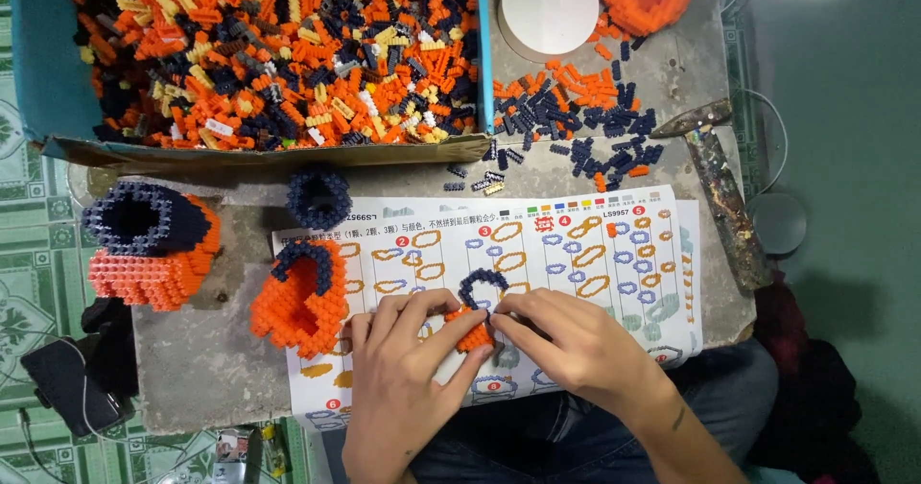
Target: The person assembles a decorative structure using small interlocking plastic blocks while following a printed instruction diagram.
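Observation:
My left hand [403, 359] and my right hand [566, 335] meet over a printed instruction sheet [576, 244] on a grey table. Together they pinch a small piece built of tiny bricks [475, 311], orange at the bottom with a dark navy ring on top. My left fingers hold its orange part from the left. Touching its right side are my right fingertips. Just left of my hands lies an orange hollow block shape with a navy rim [302, 302].
A cardboard box [269, 150] full of orange, navy, yellow and white bricks fills the back left. Loose orange and navy bricks [576, 110] lie at the back right, by a white lamp base [549, 6]. A navy ring [318, 196], an orange-navy block [153, 244] and a hammer [720, 177] sit nearby.

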